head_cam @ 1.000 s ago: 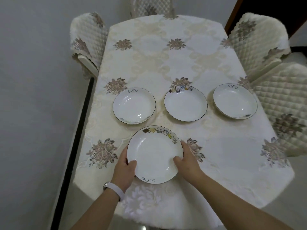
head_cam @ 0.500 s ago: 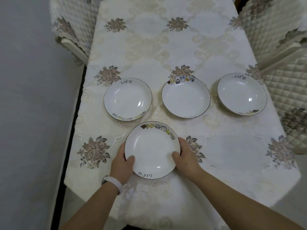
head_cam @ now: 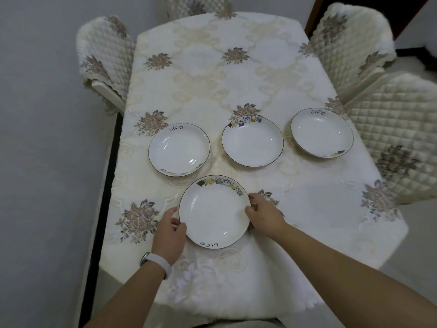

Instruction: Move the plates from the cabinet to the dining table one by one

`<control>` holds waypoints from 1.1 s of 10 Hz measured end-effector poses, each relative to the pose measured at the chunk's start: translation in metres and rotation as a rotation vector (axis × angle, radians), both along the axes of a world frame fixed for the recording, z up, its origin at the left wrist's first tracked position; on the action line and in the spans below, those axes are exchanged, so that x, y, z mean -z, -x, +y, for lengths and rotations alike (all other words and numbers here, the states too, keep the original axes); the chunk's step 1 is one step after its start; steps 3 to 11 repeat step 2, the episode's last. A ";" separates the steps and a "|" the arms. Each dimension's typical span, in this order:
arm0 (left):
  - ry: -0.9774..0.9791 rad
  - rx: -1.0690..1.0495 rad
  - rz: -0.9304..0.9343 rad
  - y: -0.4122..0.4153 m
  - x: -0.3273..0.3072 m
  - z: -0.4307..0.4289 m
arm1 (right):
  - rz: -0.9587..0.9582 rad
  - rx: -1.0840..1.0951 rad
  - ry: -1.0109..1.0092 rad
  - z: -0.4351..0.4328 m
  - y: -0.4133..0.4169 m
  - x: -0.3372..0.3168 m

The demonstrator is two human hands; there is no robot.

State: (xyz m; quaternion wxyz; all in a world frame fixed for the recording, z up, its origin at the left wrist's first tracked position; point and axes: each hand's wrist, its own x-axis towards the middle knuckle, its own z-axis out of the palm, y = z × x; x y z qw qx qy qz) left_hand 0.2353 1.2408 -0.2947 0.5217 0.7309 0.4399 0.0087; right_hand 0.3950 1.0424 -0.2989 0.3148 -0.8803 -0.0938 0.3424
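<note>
A white plate (head_cam: 214, 213) with a dark rim, the word "Life" and small coloured drawings lies on the cloth-covered dining table (head_cam: 236, 79), near its front edge. My left hand (head_cam: 169, 233) grips the plate's left rim with the thumb over the edge. On the right rim sits my right hand (head_cam: 263, 215), fingertips curled against it. Three matching plates stand in a row beyond: left plate (head_cam: 179, 150), middle plate (head_cam: 252, 142), right plate (head_cam: 322, 133). The cabinet is out of view.
Quilted, flower-patterned chairs surround the table: one at the left (head_cam: 104, 58), one at the far end (head_cam: 198, 5), two at the right (head_cam: 352, 43) (head_cam: 397, 133). A grey wall (head_cam: 42, 138) runs close along the left side. A white wristband (head_cam: 157, 261) is on my left wrist.
The view has tilted up and shows the far end of the table again. My right hand's fingers have drawn back to the plate's edge; the plate stays in place.
</note>
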 end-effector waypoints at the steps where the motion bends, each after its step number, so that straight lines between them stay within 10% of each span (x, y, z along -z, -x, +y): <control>1: -0.077 0.036 -0.029 0.010 -0.016 0.003 | -0.063 0.047 0.025 -0.008 0.002 -0.019; 11: -0.178 0.073 -0.138 0.015 -0.035 0.004 | -0.160 0.047 -0.009 -0.011 0.010 -0.044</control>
